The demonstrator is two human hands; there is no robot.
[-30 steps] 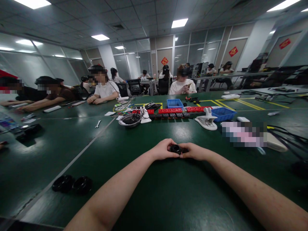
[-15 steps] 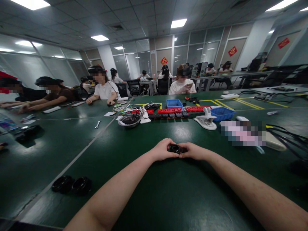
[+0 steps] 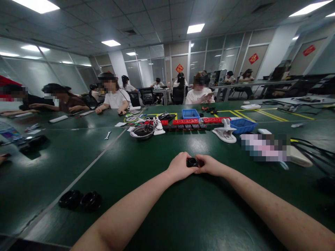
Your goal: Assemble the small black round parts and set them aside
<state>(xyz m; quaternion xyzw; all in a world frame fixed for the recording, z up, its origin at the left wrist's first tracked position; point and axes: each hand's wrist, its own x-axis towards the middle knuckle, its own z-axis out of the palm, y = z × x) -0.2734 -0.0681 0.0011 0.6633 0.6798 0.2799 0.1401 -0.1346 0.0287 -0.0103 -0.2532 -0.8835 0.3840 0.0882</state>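
1. Left hand [image 3: 180,165] and right hand [image 3: 210,165] meet out in front over the green table [image 3: 183,216]; both forearms stretch forward from the lower edge of the view
2. Between them sits a small black round part [image 3: 192,162], ring-shaped on top; too small to make out more
3. Left hand: fingers curled in, thumb and fingertips closed on the part's left side; right hand: fingers likewise pinched on its right side; so both hands grip the one piece
4. The part is low over the table, roughly at the middle of the view; whether it touches the surface I cannot tell
5. Near left, well apart from the hands: two black rings [image 3: 80,200] lying side by side, touching, on the table
6. Farther off, past the hands: a metal bowl [image 3: 142,131] with dark contents; beside it a row of red and black blocks [image 3: 188,123]; behind those a blue tray [image 3: 191,113]
7. To the right of the row: a white clamp-like holder [image 3: 225,131], just in front of a second blue tray [image 3: 243,124]; black cables [image 3: 314,148] trail at the far right
8. A small wrench [image 3: 107,135] lies alone left of the bowl
9. Other people sit at the far and left sides of the table; one in a white shirt [image 3: 115,99] rests hands on the tabletop
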